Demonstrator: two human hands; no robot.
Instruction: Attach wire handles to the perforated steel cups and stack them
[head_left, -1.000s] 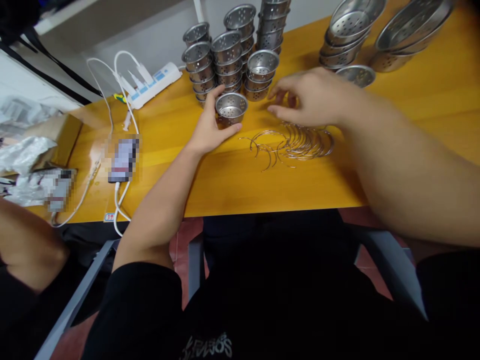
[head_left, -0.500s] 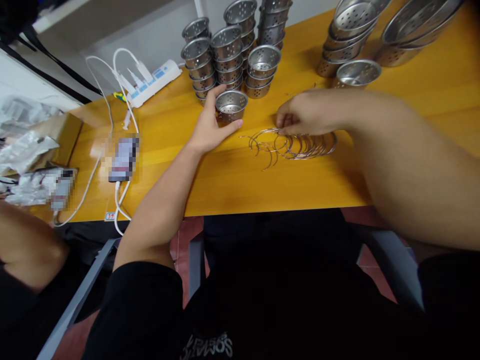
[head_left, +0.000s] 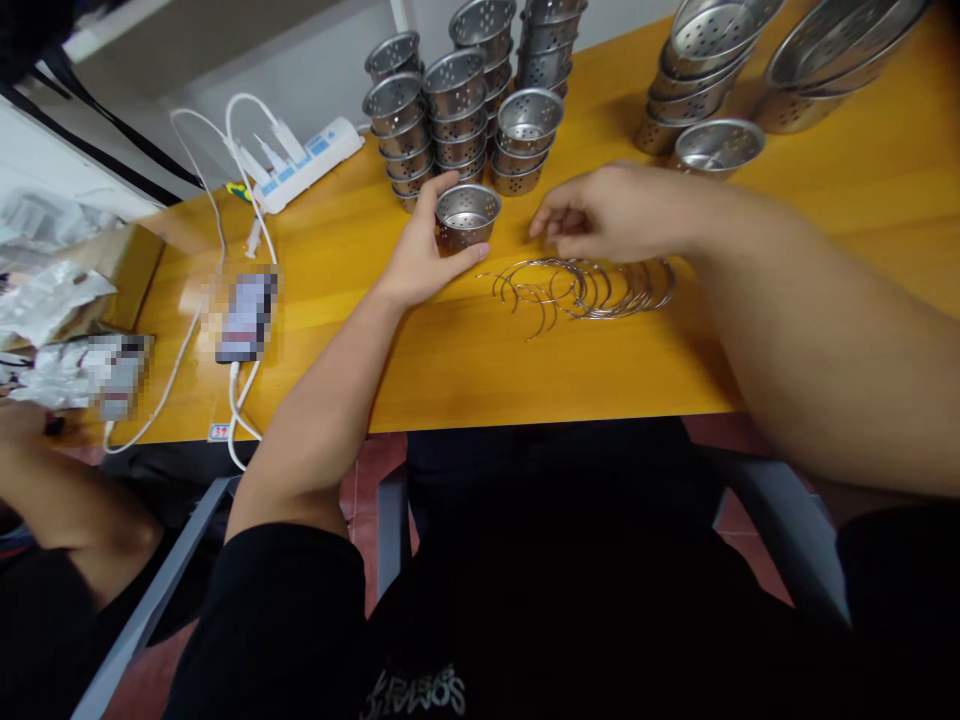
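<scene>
My left hand [head_left: 420, 255] is curved around a small perforated metal cup [head_left: 469, 222], with the thumb at its near side and a finger at its far side. The cup stands upright on the wooden table. My right hand [head_left: 581, 220] hovers just right of the cup, its fingers loosely bent and apart, with no object visible in them. Below that hand lies a row of thin curved metal wires [head_left: 600, 300], some overlapping and a few spread loose at the left end.
Stacks of perforated cups [head_left: 457, 120] stand behind my left hand. Larger perforated metal bowls [head_left: 712, 90] are at the back right. A power strip [head_left: 315, 160], white cables and a phone [head_left: 246, 318] lie to the left. Another person's arm [head_left: 97, 510] is at far left.
My right hand has lifted off the wires and shifted left toward the cup. The cup has slid very slightly right. The other person's arm at far left has moved.
</scene>
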